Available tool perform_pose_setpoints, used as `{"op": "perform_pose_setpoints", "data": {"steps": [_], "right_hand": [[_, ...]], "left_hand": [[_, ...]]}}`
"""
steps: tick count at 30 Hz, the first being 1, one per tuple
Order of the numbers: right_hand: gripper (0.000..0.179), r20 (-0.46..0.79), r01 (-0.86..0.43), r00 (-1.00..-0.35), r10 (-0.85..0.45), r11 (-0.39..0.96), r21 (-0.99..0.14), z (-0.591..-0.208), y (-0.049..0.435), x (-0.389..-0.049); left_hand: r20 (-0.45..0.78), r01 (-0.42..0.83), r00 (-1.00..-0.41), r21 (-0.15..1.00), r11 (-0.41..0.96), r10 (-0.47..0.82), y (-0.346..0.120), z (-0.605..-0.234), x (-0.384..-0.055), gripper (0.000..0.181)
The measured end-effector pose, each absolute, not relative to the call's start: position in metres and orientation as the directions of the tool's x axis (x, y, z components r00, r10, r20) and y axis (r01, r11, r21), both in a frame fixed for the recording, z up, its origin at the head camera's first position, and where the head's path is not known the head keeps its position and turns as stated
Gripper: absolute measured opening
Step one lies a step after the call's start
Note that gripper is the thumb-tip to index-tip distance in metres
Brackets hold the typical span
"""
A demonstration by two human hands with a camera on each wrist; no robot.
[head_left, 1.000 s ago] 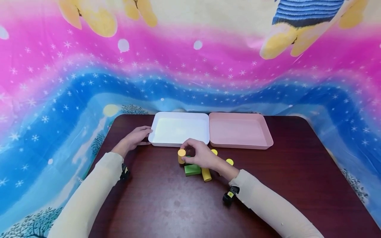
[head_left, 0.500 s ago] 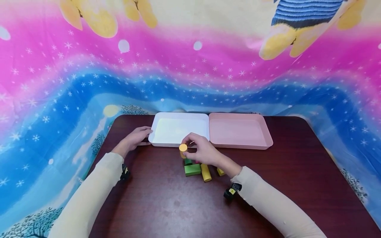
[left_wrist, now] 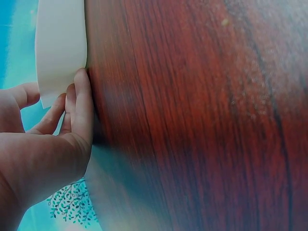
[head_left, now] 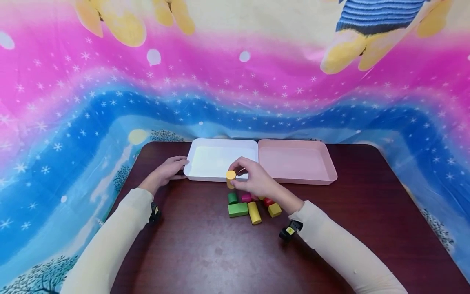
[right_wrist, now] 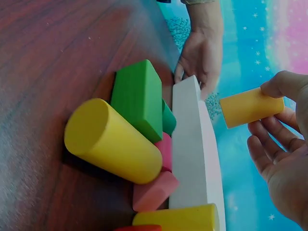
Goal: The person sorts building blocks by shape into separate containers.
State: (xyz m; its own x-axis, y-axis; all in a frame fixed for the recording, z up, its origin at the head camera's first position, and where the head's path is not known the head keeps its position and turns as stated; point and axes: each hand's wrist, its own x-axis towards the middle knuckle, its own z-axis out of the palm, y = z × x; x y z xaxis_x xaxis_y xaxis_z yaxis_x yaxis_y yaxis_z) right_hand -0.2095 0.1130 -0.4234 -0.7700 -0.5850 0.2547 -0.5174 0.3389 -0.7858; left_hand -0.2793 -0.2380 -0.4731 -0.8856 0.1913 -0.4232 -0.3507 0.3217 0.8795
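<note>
My right hand [head_left: 257, 179] pinches an orange-yellow cylinder block [right_wrist: 248, 108] between thumb and fingers, off the table and close to the front wall of the white tray [head_left: 224, 157]. Below it lies a cluster of toy blocks: a green rectangular block [head_left: 238, 210], a dark green block [head_left: 232, 198], a yellow cylinder block [head_left: 254, 213] on its side, pink blocks [right_wrist: 156, 190], a red block [head_left: 269, 201] and a yellow block [head_left: 274, 210]. The right forearm partly hides this group. At the white tray's left end, my left hand [head_left: 167, 169] rests its fairly straight fingers against the wall.
A pink tray [head_left: 295, 161] stands right beside the white one, at the back of the dark wooden table [head_left: 205, 253]. Behind the table hangs a printed cloth [head_left: 235, 94]. Black cameras [head_left: 290, 230] sit on the wrists.
My right hand has lifted the orange-yellow cylinder block up and slightly right, toward the white tray. More of the blocks beneath have come into sight. The left hand stays in place.
</note>
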Motion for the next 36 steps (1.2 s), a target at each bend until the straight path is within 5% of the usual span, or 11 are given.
{"op": "perform_pose_setpoints", "data": {"steps": [36], "right_hand": [[0.029,0.252,-0.437,-0.842,-0.477,0.329,-0.837,-0.419,0.14,-0.236]], "left_hand": [[-0.427,-0.356,-0.885,0.877,0.322,0.185,-0.238,-0.477,-0.281,0.056]]}}
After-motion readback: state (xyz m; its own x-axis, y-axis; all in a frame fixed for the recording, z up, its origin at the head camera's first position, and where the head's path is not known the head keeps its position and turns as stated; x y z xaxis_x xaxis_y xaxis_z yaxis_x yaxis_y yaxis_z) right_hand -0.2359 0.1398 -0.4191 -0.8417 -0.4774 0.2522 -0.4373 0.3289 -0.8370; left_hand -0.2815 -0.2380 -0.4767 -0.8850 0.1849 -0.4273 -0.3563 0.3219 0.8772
